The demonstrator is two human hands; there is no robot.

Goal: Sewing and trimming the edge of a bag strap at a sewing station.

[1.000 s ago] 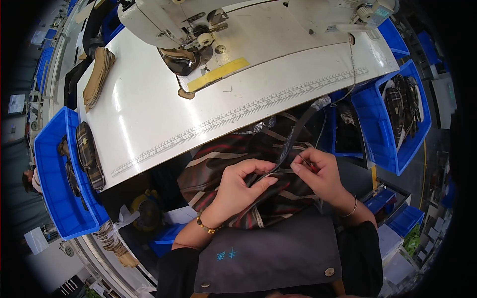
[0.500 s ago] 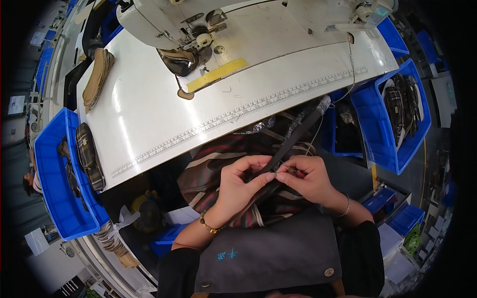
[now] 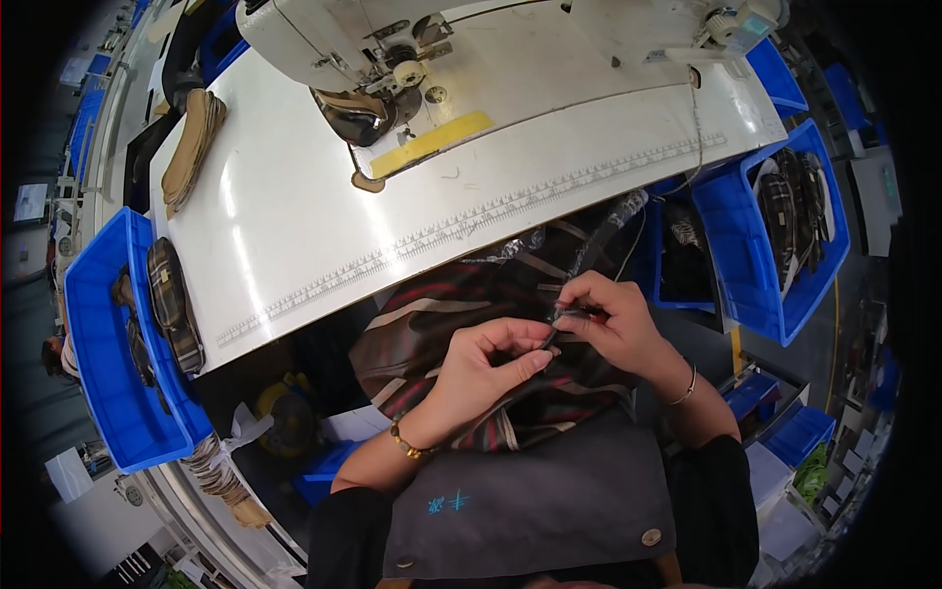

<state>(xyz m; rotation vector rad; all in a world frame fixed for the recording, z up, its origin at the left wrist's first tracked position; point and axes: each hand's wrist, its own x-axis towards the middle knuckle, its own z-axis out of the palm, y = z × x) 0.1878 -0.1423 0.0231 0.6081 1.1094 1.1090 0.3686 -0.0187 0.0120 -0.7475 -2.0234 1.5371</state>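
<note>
A striped cloth (image 3: 412, 344) in brown, red and cream lies over my lap, below the table edge. Above it, my left hand (image 3: 491, 365) is closed, thumb and forefinger pinching a narrow dark strip (image 3: 551, 337). My right hand (image 3: 616, 322) pinches the same strip a little farther up and to the right. Something small, red and dark shows within my right fingers; its kind cannot be made out. Beyond that hand, a dark band with shiny clear wrapping (image 3: 610, 224) runs up to the table edge.
A sewing machine (image 3: 324, 44) stands on the white table (image 3: 265, 216), which has a printed ruler along its front. Stacked tan pieces (image 3: 193, 147) lie at left. Blue bins stand left (image 3: 98, 334) and right (image 3: 746, 265), the right one holding plaid pieces. A thin cord (image 3: 697, 123) hangs over the edge.
My right hand has moved up and slightly right, and my left hand has shifted slightly down. The long dark strap stretched toward the table edge no longer shows there.
</note>
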